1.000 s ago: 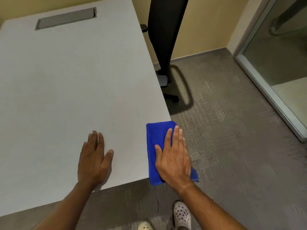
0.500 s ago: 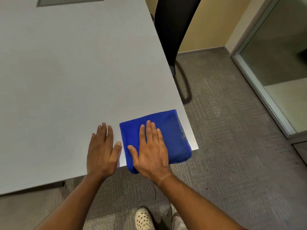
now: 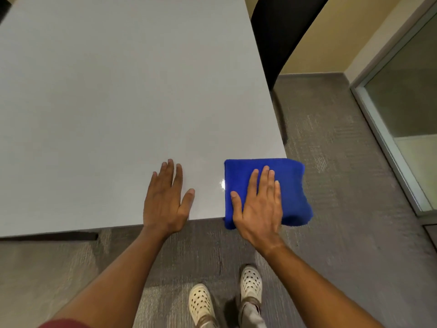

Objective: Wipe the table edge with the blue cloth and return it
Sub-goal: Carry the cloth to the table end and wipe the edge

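A folded blue cloth point(image 3: 291, 185) lies over the near right corner of the grey table point(image 3: 118, 102). Its right and near sides hang past the table's edges. My right hand point(image 3: 260, 207) presses flat on the cloth's left half, fingers straight and pointing away from me. My left hand point(image 3: 165, 200) rests flat on the bare tabletop by the near edge, a short gap left of the cloth, holding nothing.
A black office chair point(image 3: 279, 31) stands against the table's right side, farther back. Grey carpet point(image 3: 343, 233) covers the floor to the right. A glass partition with a metal frame point(image 3: 383, 138) runs along the far right. My white shoes point(image 3: 201, 301) are below the table edge.
My right hand slid the cloth left along the near edge, then back right onto the corner, where it overhangs. My left hand stayed flat on the table.
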The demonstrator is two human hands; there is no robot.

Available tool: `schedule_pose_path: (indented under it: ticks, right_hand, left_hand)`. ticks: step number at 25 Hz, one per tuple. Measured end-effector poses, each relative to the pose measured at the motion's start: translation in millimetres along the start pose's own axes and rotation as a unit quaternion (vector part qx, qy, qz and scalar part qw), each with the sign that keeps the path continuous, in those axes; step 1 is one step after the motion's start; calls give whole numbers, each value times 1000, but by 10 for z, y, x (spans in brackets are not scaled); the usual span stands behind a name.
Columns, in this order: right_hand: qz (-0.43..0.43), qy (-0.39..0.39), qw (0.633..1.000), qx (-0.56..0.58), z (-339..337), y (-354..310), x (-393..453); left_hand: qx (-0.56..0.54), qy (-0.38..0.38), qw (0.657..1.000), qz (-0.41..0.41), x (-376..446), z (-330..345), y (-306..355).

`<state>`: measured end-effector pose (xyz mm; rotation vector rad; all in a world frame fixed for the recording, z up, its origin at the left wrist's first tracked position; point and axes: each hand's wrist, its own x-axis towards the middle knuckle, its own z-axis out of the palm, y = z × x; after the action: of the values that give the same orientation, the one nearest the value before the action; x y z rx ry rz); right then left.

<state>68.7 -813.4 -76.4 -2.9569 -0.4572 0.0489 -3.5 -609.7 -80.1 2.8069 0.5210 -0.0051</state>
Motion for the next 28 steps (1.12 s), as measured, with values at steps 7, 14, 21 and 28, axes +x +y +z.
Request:
schedule_pose_path:
  ticks: [7,14,21,28]
  right_hand:
    - [-53,-25,997,41,80,-811,-114]
    - [-89,-47,993,62,47,-719,-67]
    - [-59,-67,996,27,12,-544,650]
    - [-86,-78,993,31,39,-769,518]
  left_hand:
    - [-42,29,999,-1,19,-4,-10]
    - [-64,30,998,4,8,-35,-19]
    - [-52,30,998,11,-6,-56,6]
    - [-103,44,994,22,-4,-40,-15]
